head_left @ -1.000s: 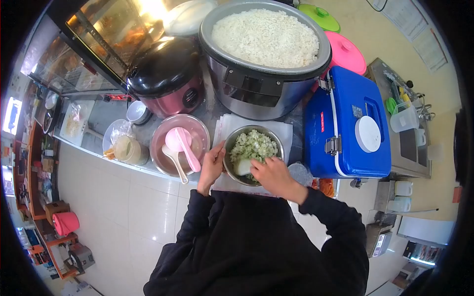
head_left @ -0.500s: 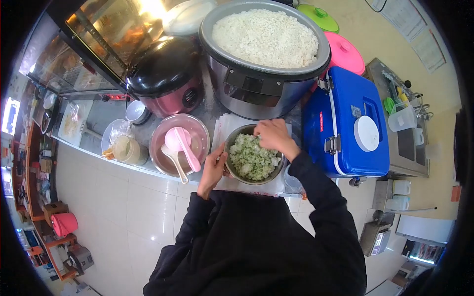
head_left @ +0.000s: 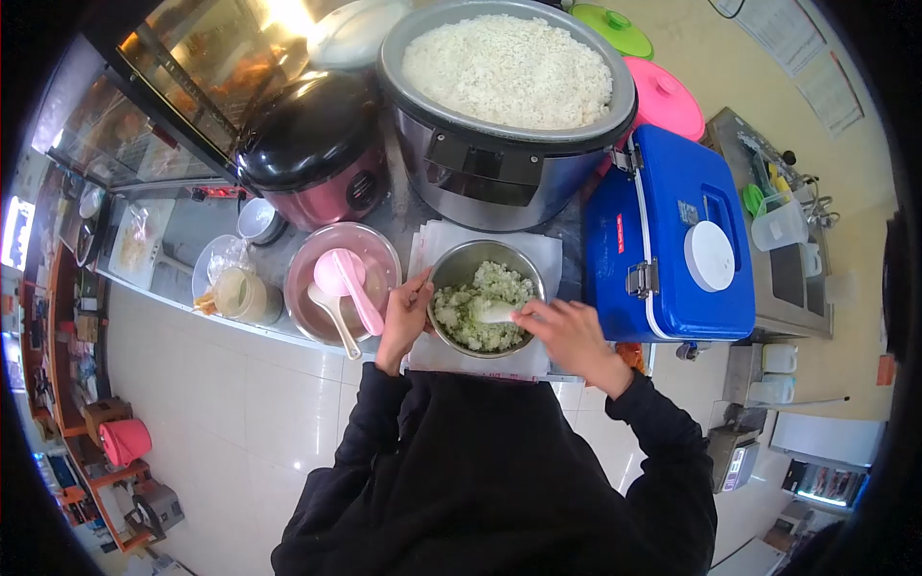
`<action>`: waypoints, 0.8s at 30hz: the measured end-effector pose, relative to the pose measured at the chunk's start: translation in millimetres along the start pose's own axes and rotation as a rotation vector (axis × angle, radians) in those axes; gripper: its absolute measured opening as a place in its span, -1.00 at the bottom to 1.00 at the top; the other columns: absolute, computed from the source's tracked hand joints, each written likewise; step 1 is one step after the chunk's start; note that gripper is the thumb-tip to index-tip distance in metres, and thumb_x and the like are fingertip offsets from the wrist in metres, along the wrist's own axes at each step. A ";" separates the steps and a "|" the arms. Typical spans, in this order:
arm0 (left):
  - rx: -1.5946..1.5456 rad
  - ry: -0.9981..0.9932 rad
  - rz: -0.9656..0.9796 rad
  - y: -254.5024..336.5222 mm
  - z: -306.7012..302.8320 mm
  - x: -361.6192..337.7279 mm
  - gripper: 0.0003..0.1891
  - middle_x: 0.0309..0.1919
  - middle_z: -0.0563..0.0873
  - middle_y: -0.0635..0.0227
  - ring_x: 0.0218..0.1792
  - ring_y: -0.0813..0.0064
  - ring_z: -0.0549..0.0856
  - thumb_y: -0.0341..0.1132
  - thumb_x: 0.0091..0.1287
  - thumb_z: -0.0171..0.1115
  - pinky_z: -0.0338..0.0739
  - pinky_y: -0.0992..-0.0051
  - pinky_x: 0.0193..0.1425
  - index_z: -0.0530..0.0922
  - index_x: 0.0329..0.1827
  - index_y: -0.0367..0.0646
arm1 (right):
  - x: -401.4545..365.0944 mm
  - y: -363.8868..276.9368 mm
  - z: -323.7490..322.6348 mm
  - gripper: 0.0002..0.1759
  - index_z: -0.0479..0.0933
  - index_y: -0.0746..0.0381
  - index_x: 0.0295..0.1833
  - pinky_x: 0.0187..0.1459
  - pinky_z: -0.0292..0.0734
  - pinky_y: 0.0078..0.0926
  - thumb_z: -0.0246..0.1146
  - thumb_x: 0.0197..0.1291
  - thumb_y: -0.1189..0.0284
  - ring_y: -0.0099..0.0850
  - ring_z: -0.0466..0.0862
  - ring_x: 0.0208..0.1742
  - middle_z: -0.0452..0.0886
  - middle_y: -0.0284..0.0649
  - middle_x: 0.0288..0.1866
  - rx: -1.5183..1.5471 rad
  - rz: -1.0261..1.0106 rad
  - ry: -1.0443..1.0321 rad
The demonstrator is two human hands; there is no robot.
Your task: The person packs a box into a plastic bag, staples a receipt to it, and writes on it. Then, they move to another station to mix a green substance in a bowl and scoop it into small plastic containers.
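Note:
My left hand [head_left: 407, 315] grips the left rim of a steel mixing bowl [head_left: 530, 272], fingers closed round its side. Inside lies rice mixed with green bits [head_left: 499, 281]. A white spoon [head_left: 495, 313] is pinched by its handle in my right hand [head_left: 569, 336], at the bowl's right side, its head in the rice. White paper sheets [head_left: 540, 248] lie under the bowl. Just left stands a pinkish metal basin [head_left: 303, 257] holding a pink ladle [head_left: 362, 305] and a white spoon with a long handle [head_left: 331, 307].
Behind the bowl stands a large rice cooker [head_left: 471, 182] full of white rice. A smaller closed cooker [head_left: 312, 144] is at its left; a blue cooler box [head_left: 663, 230] blocks the right. A jar [head_left: 245, 296] stands left near the counter's front edge.
My right hand has moved from the bowl's far side to its right side, and the white spoon now shows. Rice has shifted, baring the bowl's far inner wall.

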State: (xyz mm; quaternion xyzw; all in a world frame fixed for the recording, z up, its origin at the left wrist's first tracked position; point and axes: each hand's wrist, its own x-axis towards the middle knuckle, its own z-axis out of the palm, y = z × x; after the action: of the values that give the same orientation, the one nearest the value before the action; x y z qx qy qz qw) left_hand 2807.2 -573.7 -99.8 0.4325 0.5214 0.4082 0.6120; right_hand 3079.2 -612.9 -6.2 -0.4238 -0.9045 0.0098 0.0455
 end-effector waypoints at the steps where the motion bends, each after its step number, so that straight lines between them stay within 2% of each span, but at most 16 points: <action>1: -0.003 0.021 -0.018 3.9 1.5 -3.6 -0.59 -0.32 0.68 0.34 -0.55 0.64 0.64 -0.36 0.55 0.00 0.63 0.58 -0.59 0.39 0.41 -0.26 | 4.1 3.3 -12.2 -0.72 0.59 0.06 -0.02 -0.27 0.56 -0.39 0.21 0.11 0.44 -0.39 0.66 -0.23 0.53 -0.43 -0.15 0.020 0.036 -0.021; 4: -0.016 0.081 -0.048 3.3 8.0 -24.1 -0.55 -0.23 0.68 0.29 -0.53 0.61 0.65 -0.34 0.56 -0.03 0.69 0.56 -0.53 0.29 0.48 -0.23 | 13.5 7.7 -44.9 -0.80 0.60 0.09 -0.15 -0.35 0.57 -0.38 0.23 0.07 0.44 -0.36 0.68 -0.27 0.52 -0.39 -0.17 0.076 0.068 -0.095; 7: -0.038 0.078 -0.041 -9.7 14.8 -36.6 -0.50 -0.10 0.66 0.24 -0.49 0.57 0.69 -0.34 0.57 -0.06 0.74 0.53 -0.47 0.18 0.53 -0.20 | 21.7 -7.7 8.6 -0.90 0.58 0.12 -0.28 -0.40 0.57 -0.37 0.25 0.03 0.45 -0.35 0.68 -0.33 0.54 -0.35 -0.18 -0.107 -0.044 -0.131; 8: -0.048 0.057 -0.047 -6.4 15.3 -36.3 -0.49 -0.06 0.66 0.23 -0.47 0.55 0.70 -0.35 0.57 -0.07 0.75 0.51 -0.45 0.16 0.54 -0.20 | 27.6 -10.4 30.0 -0.96 0.57 0.13 -0.37 -0.42 0.57 -0.34 0.26 0.01 0.45 -0.34 0.68 -0.39 0.55 -0.34 -0.20 -0.116 -0.081 -0.022; 11: -0.041 0.010 -0.051 -3.4 11.6 -35.7 -0.49 0.00 0.65 0.22 -0.42 0.52 0.72 -0.36 0.58 -0.09 0.76 0.49 -0.44 0.14 0.55 -0.19 | 50.4 2.5 58.7 -0.84 0.62 0.09 -0.20 -0.36 0.56 -0.37 0.22 0.08 0.46 -0.38 0.69 -0.37 0.56 -0.38 -0.17 -0.177 0.035 0.029; 13: -0.052 -0.006 -0.056 -1.8 8.7 -36.2 -0.50 0.01 0.65 0.21 -0.39 0.52 0.73 -0.35 0.58 -0.10 0.76 0.49 -0.43 0.14 0.55 -0.20 | 57.4 7.2 50.9 -0.83 0.64 0.09 -0.20 -0.36 0.55 -0.34 0.25 0.06 0.47 -0.34 0.70 -0.36 0.55 -0.36 -0.20 -0.132 0.067 -0.033; 15: -0.100 -0.007 -0.072 -1.3 8.8 -37.0 -0.50 0.01 0.65 0.21 -0.39 0.54 0.72 -0.34 0.58 -0.10 0.77 0.49 -0.43 0.15 0.55 -0.21 | 54.6 6.9 31.3 -0.82 0.66 0.09 -0.20 -0.35 0.55 -0.32 0.26 0.05 0.48 -0.32 0.71 -0.34 0.56 -0.35 -0.20 -0.082 0.066 -0.161; 18: -0.150 0.014 -0.080 -7.5 7.2 -30.0 -0.51 0.03 0.64 0.23 -0.41 0.55 0.71 -0.32 0.58 -0.09 0.78 0.46 -0.41 0.18 0.53 -0.21 | 60.6 6.9 -21.6 -0.85 0.65 0.09 -0.24 -0.33 0.55 -0.28 0.26 0.04 0.49 -0.30 0.70 -0.29 0.55 -0.33 -0.22 -0.029 0.034 -0.168; 21: -0.129 -0.038 -0.104 3.7 4.5 -23.1 -0.53 -0.04 0.66 0.27 -0.42 0.60 0.68 -0.32 0.58 -0.08 0.71 0.56 -0.45 0.25 0.51 -0.22 | 101.6 4.5 -22.1 -0.91 0.63 0.08 -0.32 -0.28 0.54 -0.28 0.27 0.02 0.47 -0.31 0.69 -0.22 0.55 -0.34 -0.26 0.000 -0.150 -0.056; 22: -0.078 -0.041 -0.064 0.0 3.4 -17.4 -0.55 -0.07 0.67 0.28 -0.41 0.60 0.68 -0.33 0.58 -0.07 0.67 0.58 -0.45 0.29 0.48 -0.23 | 118.4 5.8 5.3 -0.96 0.61 0.08 -0.38 -0.25 0.53 -0.31 0.26 0.02 0.45 -0.35 0.68 -0.21 0.55 -0.36 -0.27 -0.066 -0.253 -0.059; 24: 0.020 -0.044 0.021 -9.8 -1.2 -2.9 -0.58 -0.12 0.69 0.30 -0.40 0.60 0.67 -0.35 0.57 -0.05 0.60 0.62 -0.45 0.37 0.43 -0.26 | 119.6 -1.5 23.8 -0.96 0.61 0.08 -0.39 -0.25 0.52 -0.33 0.26 0.02 0.44 -0.38 0.67 -0.21 0.56 -0.38 -0.26 -0.096 -0.345 -0.100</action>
State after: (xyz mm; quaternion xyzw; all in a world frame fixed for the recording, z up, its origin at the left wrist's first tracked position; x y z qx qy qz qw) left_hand 2806.2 -579.1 -108.4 0.4531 0.5072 0.3998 0.6145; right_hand 2999.8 -521.5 -20.9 -0.2631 -0.9644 -0.0206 -0.0187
